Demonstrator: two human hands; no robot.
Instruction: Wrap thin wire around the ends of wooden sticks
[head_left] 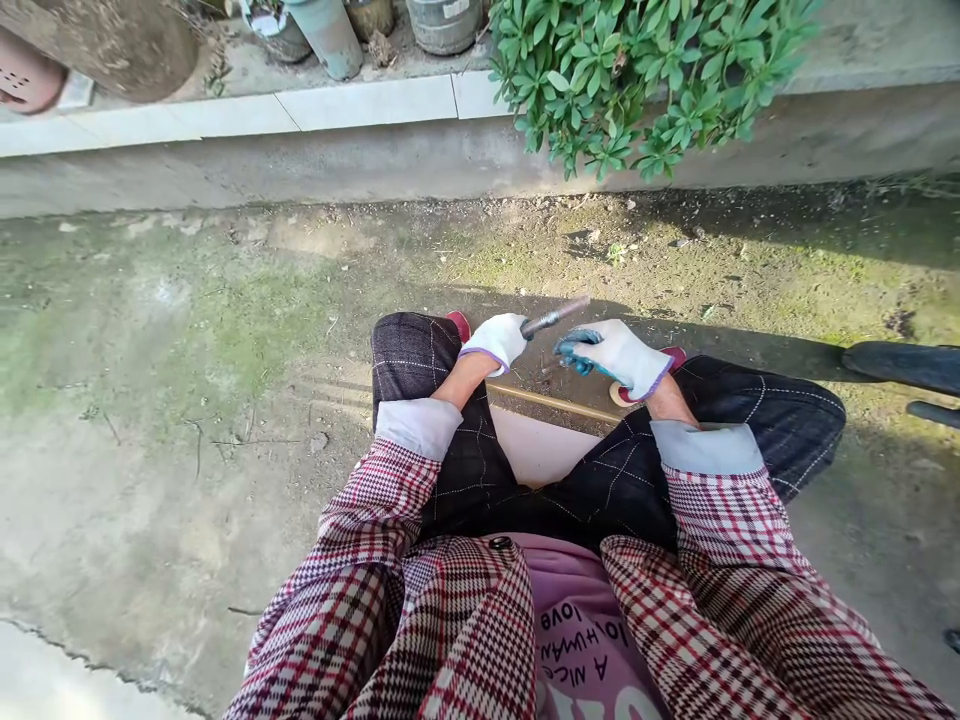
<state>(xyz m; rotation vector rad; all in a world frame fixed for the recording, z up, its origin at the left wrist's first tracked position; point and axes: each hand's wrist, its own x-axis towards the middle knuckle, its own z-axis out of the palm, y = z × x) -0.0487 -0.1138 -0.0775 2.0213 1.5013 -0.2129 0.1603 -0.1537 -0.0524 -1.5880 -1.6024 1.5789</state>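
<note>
I sit on a pale stool with my knees apart, wearing a red plaid jacket and dark checked trousers. My left hand, in a white glove, is closed round the end of a thin grey rod-like tool that points up and to the right. My right hand, in a white glove with blue fingertips, hovers just right of the tool with its fingers curled. Whether anything sits in those fingers is hidden. Both hands are above the dirt between my red shoes.
A low concrete kerb runs across the top, with pots and a green leafy bush above it. Mossy, dirty ground lies to the left. A dark object juts in at the right edge.
</note>
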